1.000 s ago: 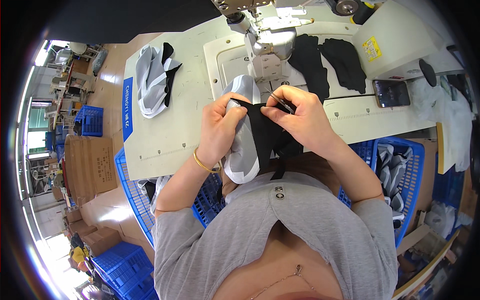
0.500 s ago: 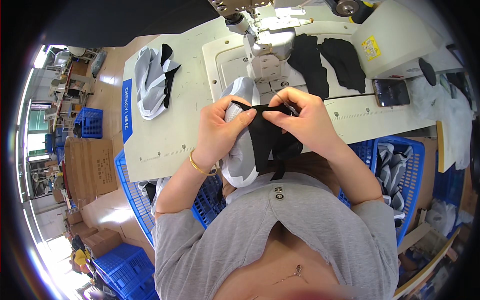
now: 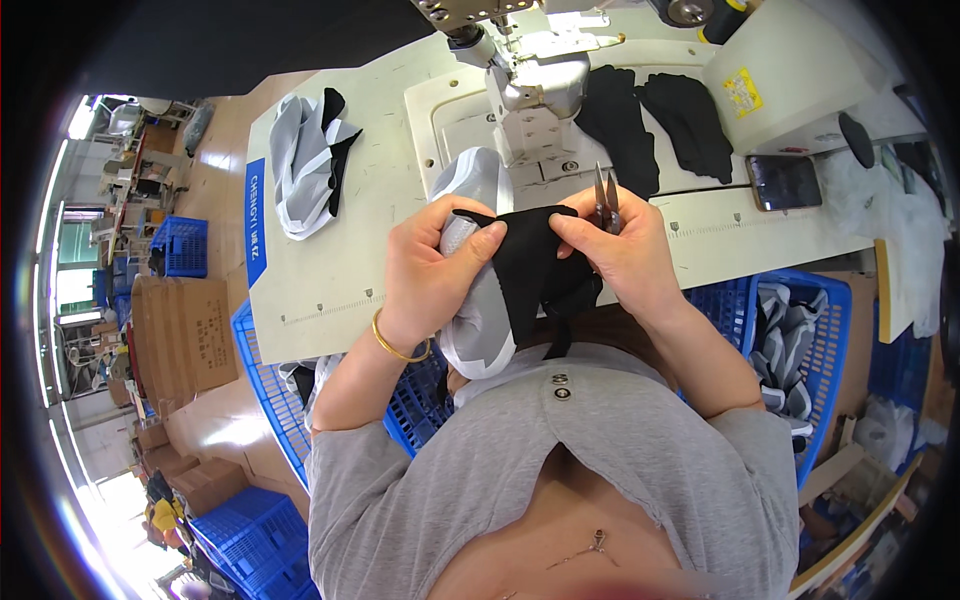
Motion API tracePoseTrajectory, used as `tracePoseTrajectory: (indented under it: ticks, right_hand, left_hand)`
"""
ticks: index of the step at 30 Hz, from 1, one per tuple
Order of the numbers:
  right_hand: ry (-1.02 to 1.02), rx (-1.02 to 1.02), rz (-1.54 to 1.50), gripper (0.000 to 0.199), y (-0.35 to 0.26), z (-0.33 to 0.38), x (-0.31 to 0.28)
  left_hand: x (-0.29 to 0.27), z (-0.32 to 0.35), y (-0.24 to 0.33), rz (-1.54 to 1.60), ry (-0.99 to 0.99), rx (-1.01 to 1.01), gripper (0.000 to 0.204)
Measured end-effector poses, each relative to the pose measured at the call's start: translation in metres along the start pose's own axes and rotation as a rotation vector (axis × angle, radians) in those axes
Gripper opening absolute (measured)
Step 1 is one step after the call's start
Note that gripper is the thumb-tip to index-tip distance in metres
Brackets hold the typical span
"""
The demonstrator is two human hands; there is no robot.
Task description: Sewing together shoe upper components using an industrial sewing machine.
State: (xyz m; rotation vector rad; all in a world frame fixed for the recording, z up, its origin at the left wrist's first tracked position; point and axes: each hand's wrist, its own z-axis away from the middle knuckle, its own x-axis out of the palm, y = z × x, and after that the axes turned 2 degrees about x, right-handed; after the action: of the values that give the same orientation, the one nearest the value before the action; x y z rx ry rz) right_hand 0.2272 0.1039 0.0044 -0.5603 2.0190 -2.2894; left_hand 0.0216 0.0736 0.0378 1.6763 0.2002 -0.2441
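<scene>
Gripping a grey-and-black shoe upper [image 3: 500,290] between both hands, the person holds it just above the near edge of the sewing table [image 3: 340,270], close to the chest. The left hand [image 3: 430,275] wraps round the grey side, its fingers curled shut over the fabric and the thumb pressed on the black part; a gold bangle [image 3: 397,345] sits at that wrist. The right hand [image 3: 625,255] pinches the black edge of the same piece with thumb and forefinger, and the same hand clasps a pair of small thread snips [image 3: 605,195] whose two blades point up and away from the person. Both forearms come in from the lower edge, elbows out, wrists bent inward so the knuckles nearly face each other across the fabric.

Beyond the hands stands one sewing machine [image 3: 530,80], its head over the inset plate. Two black fabric pieces [image 3: 655,125] lie side by side to the right of it, and one dark phone [image 3: 785,180] lies further right. One loose pile of grey, white and black uppers [image 3: 305,160] rests at the table's far left. Two blue crates show beside the person's body: one at the left [image 3: 265,390], under the table edge, and one at the right [image 3: 810,350], which holds more grey pieces.
</scene>
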Motion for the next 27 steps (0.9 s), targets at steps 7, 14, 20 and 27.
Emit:
tracePoseTrajectory:
  ticks: [7, 14, 20, 27]
  right_hand:
    - [0.016, 0.016, -0.033, 0.009, -0.001, 0.002, 0.002]
    - [0.022, 0.009, -0.031, 0.009, -0.001, 0.005, 0.003]
    - [0.025, -0.050, -0.042, 0.009, 0.007, 0.003, 0.003]
    - [0.043, -0.105, -0.058, 0.008, 0.012, 0.002, 0.005]
  left_hand:
    - [-0.002, -0.001, 0.000, 0.015, -0.040, -0.027, 0.011]
    - [-0.003, -0.001, 0.000, 0.035, -0.044, -0.041, 0.012]
    - [-0.003, -0.002, 0.001, 0.082, -0.051, -0.092, 0.013]
    - [-0.003, -0.003, -0.003, 0.098, -0.051, -0.063, 0.011]
